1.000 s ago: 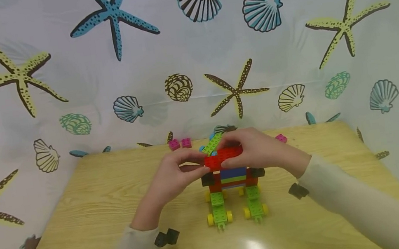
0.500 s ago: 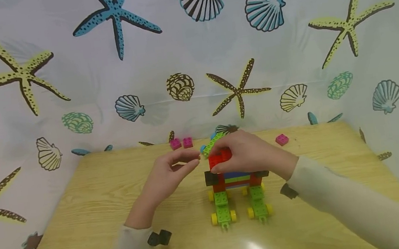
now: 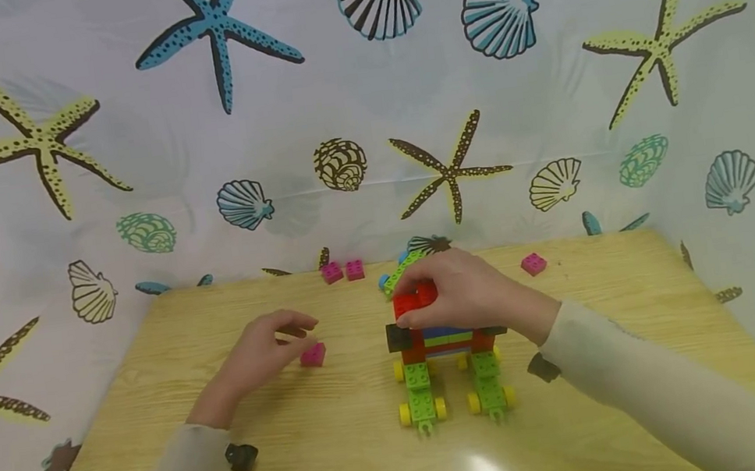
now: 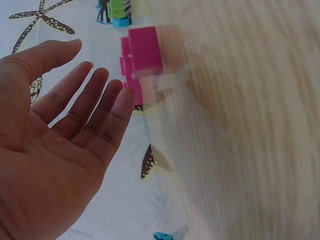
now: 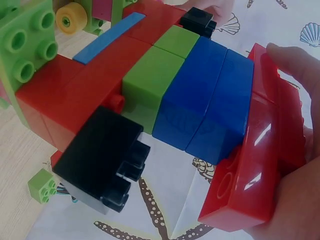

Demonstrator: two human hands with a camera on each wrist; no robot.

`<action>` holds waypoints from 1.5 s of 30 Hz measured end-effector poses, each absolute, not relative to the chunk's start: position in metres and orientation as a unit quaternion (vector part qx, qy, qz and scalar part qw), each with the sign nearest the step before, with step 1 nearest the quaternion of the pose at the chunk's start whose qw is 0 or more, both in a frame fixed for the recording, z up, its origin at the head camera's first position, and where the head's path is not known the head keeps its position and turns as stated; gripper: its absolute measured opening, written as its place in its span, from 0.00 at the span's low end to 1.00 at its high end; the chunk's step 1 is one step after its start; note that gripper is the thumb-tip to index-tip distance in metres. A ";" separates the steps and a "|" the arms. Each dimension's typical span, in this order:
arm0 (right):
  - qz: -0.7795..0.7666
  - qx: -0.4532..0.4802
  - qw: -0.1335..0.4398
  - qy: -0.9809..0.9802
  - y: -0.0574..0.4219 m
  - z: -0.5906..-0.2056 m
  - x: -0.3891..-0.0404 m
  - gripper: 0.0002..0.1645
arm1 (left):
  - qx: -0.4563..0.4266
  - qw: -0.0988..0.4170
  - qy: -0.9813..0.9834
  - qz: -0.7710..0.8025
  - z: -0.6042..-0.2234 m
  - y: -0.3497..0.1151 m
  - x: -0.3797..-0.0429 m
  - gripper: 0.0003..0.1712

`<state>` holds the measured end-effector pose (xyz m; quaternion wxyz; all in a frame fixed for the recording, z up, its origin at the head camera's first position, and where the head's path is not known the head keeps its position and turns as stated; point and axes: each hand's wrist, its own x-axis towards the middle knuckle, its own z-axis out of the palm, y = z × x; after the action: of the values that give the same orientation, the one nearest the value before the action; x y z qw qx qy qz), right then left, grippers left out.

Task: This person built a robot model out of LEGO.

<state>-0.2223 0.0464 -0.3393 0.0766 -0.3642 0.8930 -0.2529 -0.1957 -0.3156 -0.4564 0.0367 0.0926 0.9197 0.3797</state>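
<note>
My left hand (image 3: 261, 356) is over the table at left, fingers loosely bent and holding nothing. Close to its fingertips sits a pink brick (image 3: 313, 355), which shows beyond the fingers in the left wrist view (image 4: 145, 52). My right hand (image 3: 451, 289) grips red bricks (image 5: 252, 165) at the top of a wheeled toy-brick build. Below them are blue bricks (image 5: 200, 90), a lime green layer (image 5: 155, 75) and a red layer (image 5: 105, 80). A black brick (image 3: 400, 336) sticks out at the side. Green wheeled bases (image 3: 421, 399) with yellow wheels stand underneath.
Two pink bricks (image 3: 343, 271) lie at the table's back edge. Another pink brick (image 3: 533, 263) is at the back right. Behind the build rests a green piece with blue wheels (image 3: 398, 274). A shell-patterned cloth (image 3: 293, 120) rises behind the wooden table (image 3: 186, 345).
My left hand has let go of the red bricks and moved left and down towards the pink brick, uncovering it. My right hand has stayed on the red bricks.
</note>
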 end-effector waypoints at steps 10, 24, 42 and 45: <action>-0.251 -0.361 0.074 0.895 0.047 -0.339 -0.223 0.20 | 0.082 0.105 0.919 0.371 -0.461 -0.322 -0.196 0.29; -0.258 -0.347 0.076 0.898 0.050 -0.342 -0.225 0.21 | 0.083 0.120 0.927 0.345 -0.472 -0.320 -0.199 0.24; -0.255 -0.348 0.065 0.900 0.051 -0.344 -0.225 0.21 | 0.074 0.074 0.909 0.403 -0.458 -0.316 -0.191 0.24; -0.252 -0.348 0.065 0.901 0.051 -0.344 -0.225 0.21 | 0.080 0.054 0.905 0.414 -0.450 -0.310 -0.188 0.24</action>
<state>-0.2252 0.0515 -0.3442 0.0647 -0.3480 0.9006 -0.2523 -0.1884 -0.3095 -0.4504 0.0541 0.0804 0.9051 0.4139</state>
